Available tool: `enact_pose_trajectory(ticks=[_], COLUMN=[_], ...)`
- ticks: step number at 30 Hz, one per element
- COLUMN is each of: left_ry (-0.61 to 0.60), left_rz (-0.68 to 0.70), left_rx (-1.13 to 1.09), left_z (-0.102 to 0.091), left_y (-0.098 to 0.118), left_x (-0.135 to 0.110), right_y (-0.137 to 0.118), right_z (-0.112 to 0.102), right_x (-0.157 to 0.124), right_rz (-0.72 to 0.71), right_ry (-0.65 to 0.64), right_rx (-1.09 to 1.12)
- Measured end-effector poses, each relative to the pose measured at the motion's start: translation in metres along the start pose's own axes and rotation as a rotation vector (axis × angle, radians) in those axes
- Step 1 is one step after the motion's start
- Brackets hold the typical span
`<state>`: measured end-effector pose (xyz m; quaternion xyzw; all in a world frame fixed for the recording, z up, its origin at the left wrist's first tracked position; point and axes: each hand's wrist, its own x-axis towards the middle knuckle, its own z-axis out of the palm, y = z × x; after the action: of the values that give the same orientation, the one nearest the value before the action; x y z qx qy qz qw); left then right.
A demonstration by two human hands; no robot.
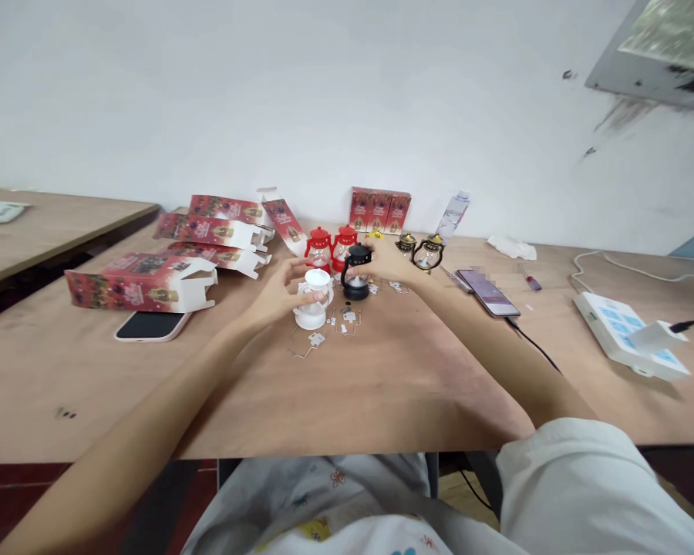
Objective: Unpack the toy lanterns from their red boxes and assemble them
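My left hand is closed round the white toy lantern, which is upright at the table's middle. Just right of it, my right hand grips the black toy lantern from its right side; that one is upright too. Behind them are two red lanterns, a left one and a right one. A gold-topped lantern is mostly hidden by my right hand. Two dark bronze lanterns are farther right. Small metal plates and bent wires lie scattered in front of the lanterns.
Opened red cardboard boxes lie at the left, one over a phone. Small red boxes and a clear bottle stand by the wall. At the right are another phone, a tissue and a power strip with cables.
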<state>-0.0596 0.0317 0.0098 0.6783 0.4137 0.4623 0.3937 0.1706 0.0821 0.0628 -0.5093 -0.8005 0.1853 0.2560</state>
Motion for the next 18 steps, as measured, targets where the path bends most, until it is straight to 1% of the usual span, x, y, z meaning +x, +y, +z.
enact_pose_trajectory(ticks=[2, 4, 5, 7, 10, 12, 14, 18], left_ry=[-0.086, -0.119, -0.104, -0.025, 0.138, 0.211, 0.241, 0.223], left_rz=[0.009, -0.011, -0.015, 0.001, 0.065, 0.092, 0.107, 0.093], left_rx=[0.08, 0.15, 0.168, 0.154, 0.056, 0.012, 0.008, 0.019], left_z=[0.0, 0.002, 0.002, 0.004, 0.004, 0.003, 0.002, 0.0], left_y=[0.002, 0.003, 0.003, 0.004, 0.003, 0.0, -0.005, -0.016], left_x=[-0.001, -0.002, -0.002, -0.002, 0.0, 0.002, 0.004, 0.008], right_y=[0.001, 0.003, 0.004, 0.005, 0.006, 0.006, 0.007, 0.011], right_z=[0.001, 0.0, -0.001, -0.002, -0.002, 0.0, 0.003, 0.011], right_x=[0.0, 0.0, 0.0, 0.001, 0.001, 0.0, -0.001, -0.005], right_rz=[-0.004, 0.022, 0.034, 0.034, 0.011, 0.006, -0.006, -0.057], right_ry=[-0.013, -0.058, -0.08, -0.091, -0.057, -0.034, 0.004, 0.059], right_rx=[-0.037, -0.023, -0.007, 0.01, -0.006, -0.014, -0.014, 0.004])
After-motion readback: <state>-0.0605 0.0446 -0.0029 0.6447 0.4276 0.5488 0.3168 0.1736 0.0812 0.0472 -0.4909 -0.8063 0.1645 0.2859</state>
